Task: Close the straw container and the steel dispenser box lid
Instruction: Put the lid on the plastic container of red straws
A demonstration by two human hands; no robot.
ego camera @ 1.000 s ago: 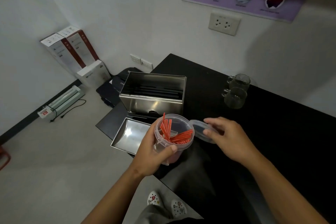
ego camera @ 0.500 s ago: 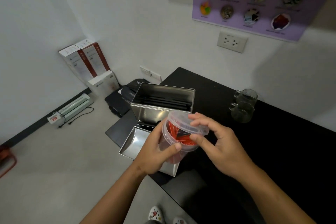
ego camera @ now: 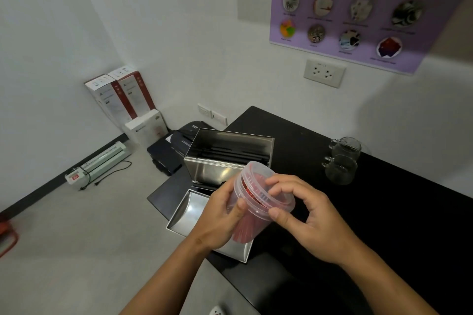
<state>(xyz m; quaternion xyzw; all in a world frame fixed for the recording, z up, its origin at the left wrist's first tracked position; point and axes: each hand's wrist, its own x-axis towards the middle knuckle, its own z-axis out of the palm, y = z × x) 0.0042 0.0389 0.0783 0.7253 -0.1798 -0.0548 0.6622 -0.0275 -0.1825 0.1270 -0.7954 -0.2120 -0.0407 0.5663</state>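
Note:
A clear plastic straw container (ego camera: 252, 224) filled with red straws is held tilted above the black table. My left hand (ego camera: 220, 215) grips its body from the left. A clear round lid (ego camera: 266, 190) sits on the container's mouth, and my right hand (ego camera: 304, 215) has thumb and fingers on the lid's rim. Behind the hands stands the steel dispenser box (ego camera: 225, 158), open on top, with its steel lid (ego camera: 188, 215) folded down flat toward me, partly hidden by my left hand.
The black table (ego camera: 384, 225) runs right and back to the white wall. Two glass mugs (ego camera: 341, 163) stand at the back right. A black shredder (ego camera: 179, 146), boxes (ego camera: 122, 100) and a laminator (ego camera: 102, 161) sit on the floor at left.
My right hand carried the lid from beside the container onto its mouth and now presses its rim. The container has tilted toward the right, and the camera has tipped upward.

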